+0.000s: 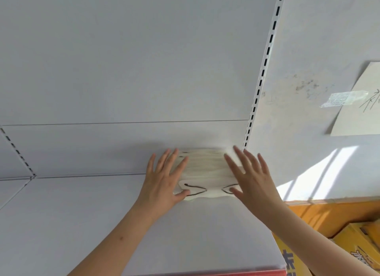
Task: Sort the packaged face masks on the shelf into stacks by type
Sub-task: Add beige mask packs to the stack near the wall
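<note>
The left hand (pixel 164 180) and right hand (pixel 249 174), fingers straight and spread, are being pressed against either end of the stack of face masks (pixel 205 170) lying between them on the shelf (pixel 82 214).

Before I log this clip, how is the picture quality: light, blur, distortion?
Head view: daylight falls in bright window-shaped patches on the white side wall, nearly washed out; the cream stack of packaged face masks looks soft, its far edge smeared; the right hand is slightly blurred, the left hand sharper; the slotted white shelf upright leans, which suggests wide-angle distortion.
</note>
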A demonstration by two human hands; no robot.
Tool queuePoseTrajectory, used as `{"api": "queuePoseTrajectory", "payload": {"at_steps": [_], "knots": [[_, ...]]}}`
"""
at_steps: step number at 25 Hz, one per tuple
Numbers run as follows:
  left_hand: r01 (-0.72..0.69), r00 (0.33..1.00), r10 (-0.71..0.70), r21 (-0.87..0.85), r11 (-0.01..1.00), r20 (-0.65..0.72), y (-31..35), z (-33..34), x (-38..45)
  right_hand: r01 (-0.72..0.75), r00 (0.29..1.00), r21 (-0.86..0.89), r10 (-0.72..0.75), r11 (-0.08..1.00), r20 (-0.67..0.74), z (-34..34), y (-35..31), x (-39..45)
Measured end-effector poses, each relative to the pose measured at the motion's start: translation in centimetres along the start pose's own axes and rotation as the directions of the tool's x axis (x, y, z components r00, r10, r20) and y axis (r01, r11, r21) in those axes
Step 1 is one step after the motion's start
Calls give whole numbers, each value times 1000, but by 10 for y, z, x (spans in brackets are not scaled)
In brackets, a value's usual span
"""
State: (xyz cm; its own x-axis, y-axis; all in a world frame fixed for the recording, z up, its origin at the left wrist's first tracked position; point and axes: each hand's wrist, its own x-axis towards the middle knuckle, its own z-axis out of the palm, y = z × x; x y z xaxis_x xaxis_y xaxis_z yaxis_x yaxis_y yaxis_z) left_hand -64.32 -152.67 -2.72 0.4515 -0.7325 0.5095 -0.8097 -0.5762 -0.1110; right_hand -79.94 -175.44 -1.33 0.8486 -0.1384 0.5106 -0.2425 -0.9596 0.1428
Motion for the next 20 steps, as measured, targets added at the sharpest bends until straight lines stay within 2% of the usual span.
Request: {"api": "queuePoseTrajectory", "payload": {"at_steps": [2,4,6,9,12,14,15,18,20], "knots": [[-5,999,6,-19,1000,40,2,-3,0,-139,990,66,139,988,16,-2,-7,-3],[-69,993,77,-85,994,92,11,-1,0,-55,998,111,56,992,-11,4,-19,-5],[-22,996,37,-181,983,80,13,-1,6,-10,997,111,19,994,-76,6,-17,0],[93,996,-86,-257,962,37,2,-6,12,-120,985,153,136,981,-102,1,-7,2],[48,999,-48,-274,961,7,5,-7,10,-91,992,200,107,976,-67,6,0,-8],[30,1000,-30,-317,948,5,9,-6,5,-177,979,283,197,943,-44,9,7,-15],[56,998,-56,-344,937,10,10,-5,2,-215,970,342,240,915,-34,10,7,-17],[192,981,-181,-484,854,70,16,-1,-8,-166,982,490,189,856,2,11,-9,-22],[301,946,-313,-588,751,86,21,4,-13,-308,945,613,308,727,111,14,-12,-17]]}}
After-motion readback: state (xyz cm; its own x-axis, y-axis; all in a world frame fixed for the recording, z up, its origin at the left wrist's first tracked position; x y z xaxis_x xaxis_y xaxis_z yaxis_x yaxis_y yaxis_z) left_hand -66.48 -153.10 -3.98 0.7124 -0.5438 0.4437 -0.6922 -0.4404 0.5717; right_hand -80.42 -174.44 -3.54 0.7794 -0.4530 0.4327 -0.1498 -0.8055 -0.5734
